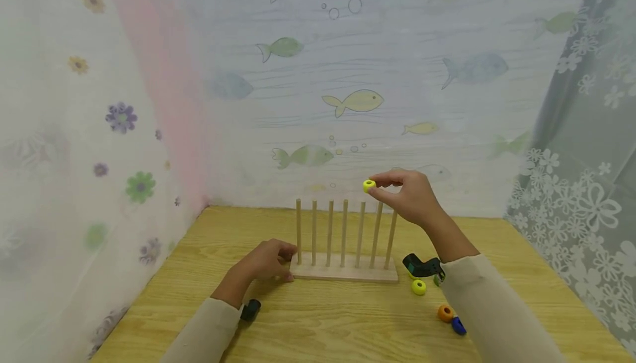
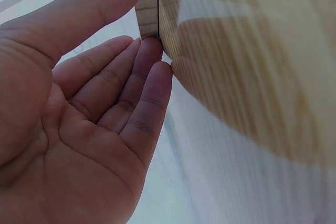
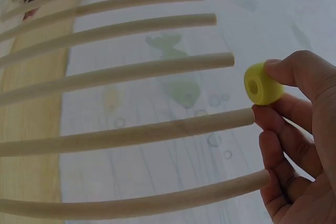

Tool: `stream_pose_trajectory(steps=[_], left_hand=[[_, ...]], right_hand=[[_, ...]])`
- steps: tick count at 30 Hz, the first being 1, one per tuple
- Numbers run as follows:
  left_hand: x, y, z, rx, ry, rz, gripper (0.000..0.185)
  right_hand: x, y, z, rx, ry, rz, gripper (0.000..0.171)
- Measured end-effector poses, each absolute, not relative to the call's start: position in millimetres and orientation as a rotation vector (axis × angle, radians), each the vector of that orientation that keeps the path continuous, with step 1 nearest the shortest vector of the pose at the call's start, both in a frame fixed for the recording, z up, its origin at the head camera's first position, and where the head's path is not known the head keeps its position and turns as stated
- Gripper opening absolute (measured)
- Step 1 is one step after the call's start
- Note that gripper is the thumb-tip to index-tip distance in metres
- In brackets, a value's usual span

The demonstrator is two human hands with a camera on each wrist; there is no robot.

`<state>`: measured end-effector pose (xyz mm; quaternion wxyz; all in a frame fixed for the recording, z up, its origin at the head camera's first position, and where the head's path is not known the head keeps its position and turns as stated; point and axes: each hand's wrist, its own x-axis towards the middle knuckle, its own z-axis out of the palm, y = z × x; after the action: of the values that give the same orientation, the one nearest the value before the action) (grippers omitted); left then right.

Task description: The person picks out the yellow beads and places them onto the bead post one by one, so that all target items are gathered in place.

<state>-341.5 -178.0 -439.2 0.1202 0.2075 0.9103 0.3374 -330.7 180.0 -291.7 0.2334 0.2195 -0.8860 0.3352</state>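
Yellow bead (image 1: pixel 369 185) sits pinched between thumb and fingertips of the right hand (image 1: pixel 407 194), held in the air above the tops of the pegs (image 1: pixel 344 232), nearest the fifth and sixth from the left. In the right wrist view the bead (image 3: pixel 262 84) shows its centre hole and hangs just off the peg tips, touching none of them. So the right grip is grasping the bead.

Seven bare pegs stand upright in a row on the rack base (image 1: pixel 348 272), which lies on the wooden surface (image 1: pixel 318 324). The left hand (image 1: pixel 265 262) rests on the surface at the left end of the base; in the left wrist view its straight fingers (image 2: pixel 142 77) touch the end of the base (image 2: pixel 147 9), the grip released and curled round nothing.

Right of the rack lie loose beads: a yellow one (image 1: pixel 419 287), an orange one (image 1: pixel 445 312) and a blue one (image 1: pixel 458 326). Fish-patterned curtains (image 1: pixel 348 75) hang behind.
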Motion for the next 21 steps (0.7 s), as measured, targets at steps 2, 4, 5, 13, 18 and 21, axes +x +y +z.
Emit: stream_pose_trajectory(steps=[2,4,5,13,18,21], left_hand=[[-341.7,-178.1,-439.4,0.607,2.659,0.984,0.072],[-341.9,-178.1,-439.3,0.605,2.661,0.979,0.072],[-341.9,-178.2,-439.2,0.603,2.661,0.978,0.072],[-342.0,-178.8,-439.0,0.587,2.657,0.971,0.073],[-342.4,-178.4,-440.2,0.584,2.655,0.978,0.073],[-342.2,-178.2,-440.7,0.581,2.655,0.971,0.072]], right_hand=[[-331.1,176.3,-290.0,0.61,-2.433,0.928,0.027],[-331.4,172.9,-288.6,0.617,-2.436,0.929,0.027],[-331.5,171.1,-287.8,0.62,-2.437,0.928,0.027],[-333.0,156.7,-283.9,0.645,-2.443,0.921,0.028],[-334.8,148.3,-285.7,0.675,-2.439,0.924,0.028],[-334.7,143.5,-287.3,0.703,-2.436,0.927,0.028]])
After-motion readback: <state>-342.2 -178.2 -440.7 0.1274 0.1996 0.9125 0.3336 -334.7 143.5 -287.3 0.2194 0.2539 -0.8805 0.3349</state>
